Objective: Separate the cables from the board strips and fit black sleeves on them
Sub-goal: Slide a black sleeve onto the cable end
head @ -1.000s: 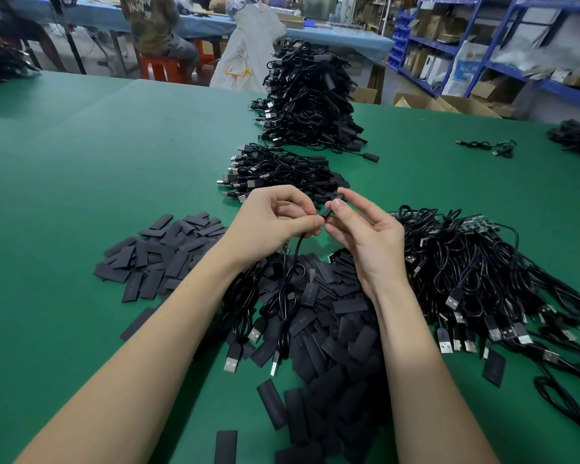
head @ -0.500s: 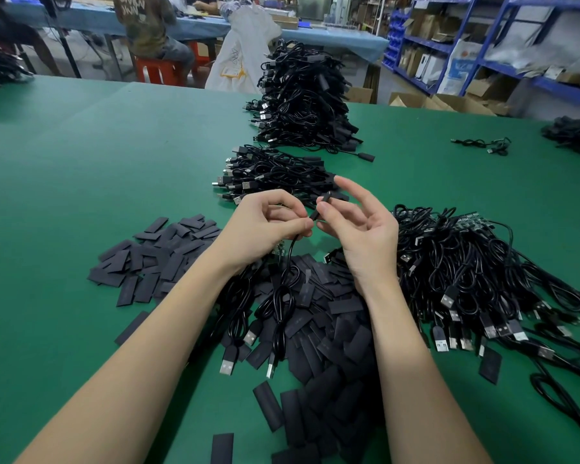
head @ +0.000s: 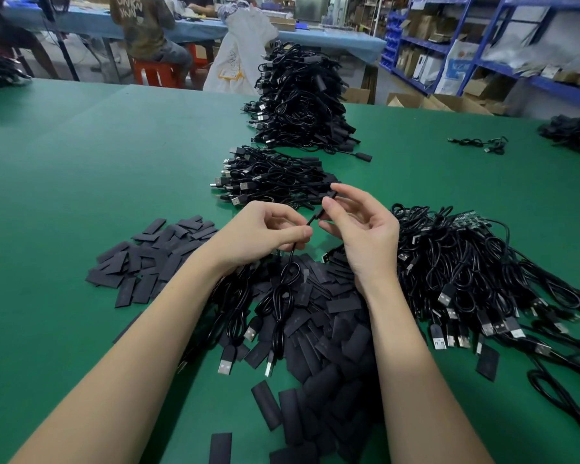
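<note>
My left hand (head: pixel 265 232) pinches a thin black cable (head: pixel 290 262) between thumb and forefinger; its coil and USB plug hang down over the sleeve pile. My right hand (head: pixel 359 229) holds a black sleeve (head: pixel 327 204) at the cable's upper end with thumb and fingertips, the other fingers spread. Flat black sleeves (head: pixel 325 329) lie heaped under my wrists, with a smaller scatter of sleeves (head: pixel 154 256) to the left. Unsorted cables on green board strips (head: pixel 469 262) are piled at the right.
Two stacks of black cables sit ahead, a low stack (head: pixel 272 179) and a tall stack (head: pixel 302 98). A loose cable (head: pixel 479 144) lies far right on the green table (head: pixel 81 182). A seated person (head: pixel 148 31), a white bag (head: pixel 241 51) and blue shelves (head: pixel 482 45) stand beyond.
My hands have drawn slightly apart, and the right hand has lifted the sleeve end of the cable higher. The left hand keeps its pinch on the cable.
</note>
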Motion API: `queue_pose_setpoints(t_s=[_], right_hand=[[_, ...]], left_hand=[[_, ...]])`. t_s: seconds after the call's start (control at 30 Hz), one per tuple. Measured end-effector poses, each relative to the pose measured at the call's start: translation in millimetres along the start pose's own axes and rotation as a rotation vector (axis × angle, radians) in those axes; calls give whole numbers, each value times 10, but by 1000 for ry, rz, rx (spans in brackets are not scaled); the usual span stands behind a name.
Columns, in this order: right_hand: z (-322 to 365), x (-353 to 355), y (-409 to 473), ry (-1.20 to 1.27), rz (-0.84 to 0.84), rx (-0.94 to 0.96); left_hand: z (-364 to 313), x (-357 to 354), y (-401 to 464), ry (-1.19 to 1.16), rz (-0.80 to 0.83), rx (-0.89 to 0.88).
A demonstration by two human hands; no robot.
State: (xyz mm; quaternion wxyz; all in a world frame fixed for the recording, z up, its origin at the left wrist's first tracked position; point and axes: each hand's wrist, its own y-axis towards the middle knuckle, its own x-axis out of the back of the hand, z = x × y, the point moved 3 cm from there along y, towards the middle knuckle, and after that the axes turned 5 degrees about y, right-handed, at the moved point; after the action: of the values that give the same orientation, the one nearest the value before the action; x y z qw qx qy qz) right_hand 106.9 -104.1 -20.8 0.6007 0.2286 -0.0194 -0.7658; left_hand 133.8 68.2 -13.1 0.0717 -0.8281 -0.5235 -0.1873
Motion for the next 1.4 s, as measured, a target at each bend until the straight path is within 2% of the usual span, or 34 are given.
queue_pose_setpoints(t_s=[0.13, 0.3, 0.5, 0.57, 0.7, 0.87, 1.0, 1.1, 1.23, 1.33, 1.4], right_hand=[[35, 82, 44, 112, -89, -47], [36, 162, 54, 227, -150, -126], [63, 155, 47, 290, -116, -227], [61, 144, 36, 240, -67, -296], [2, 66, -10, -26, 170, -404], [-22, 41, -19, -31, 269, -398], [-39, 80, 4, -31, 151, -353], [-39, 91, 9, 21, 108, -359], [-55, 41, -13, 19, 87, -345], [-60, 1, 1, 77, 50, -349], [-58, -16, 19, 146, 33, -358]], left_hand=[[-49, -16, -17, 103, 92, 25], [-106, -45, 1, 199, 133, 20], [-139, -17, 32, 46, -47, -40], [-176, -20, 73, -31, -92, -62], [-258, -62, 139, -67, -173, -128], [-213, -21, 146, -196, -274, -142], [-148, -34, 115, 83, -225, -97], [-128, -62, 118, 99, -141, -38], [-229, -101, 237, 51, -178, 9], [-312, -95, 396, 129, -165, -3], [-400, -43, 531, 259, -195, -48]])
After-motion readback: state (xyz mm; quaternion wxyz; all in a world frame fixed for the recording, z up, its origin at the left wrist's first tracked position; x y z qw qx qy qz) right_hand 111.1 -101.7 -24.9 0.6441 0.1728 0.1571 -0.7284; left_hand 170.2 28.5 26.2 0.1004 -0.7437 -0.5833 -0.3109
